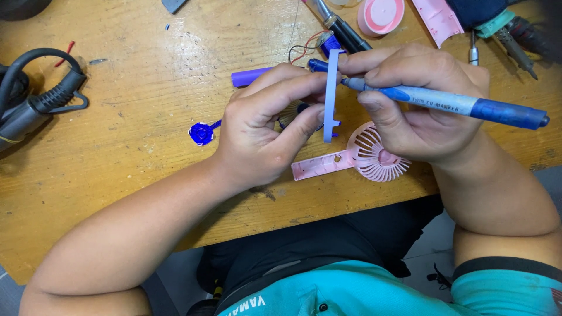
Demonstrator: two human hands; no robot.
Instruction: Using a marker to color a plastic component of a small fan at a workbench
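My left hand (266, 126) grips a thin lilac plastic fan part (331, 96), held on edge above the wooden table (134, 146). My right hand (415, 102) holds a blue marker pen (456, 104), its tip touching the lilac part near its top. Under my hands lies a pink hand-fan shell (363, 157) with a round grille. A purple cap or tube (249, 76) pokes out behind my left hand. A small blue fan blade (202, 133) rests to the left.
A black cable and tool handle (35, 96) lie at the far left. A soldering iron (342, 29), a pink round piece (381, 14), a pink shell half (436, 17), thin red and black wires (304, 50) and pliers (515, 32) sit along the back edge.
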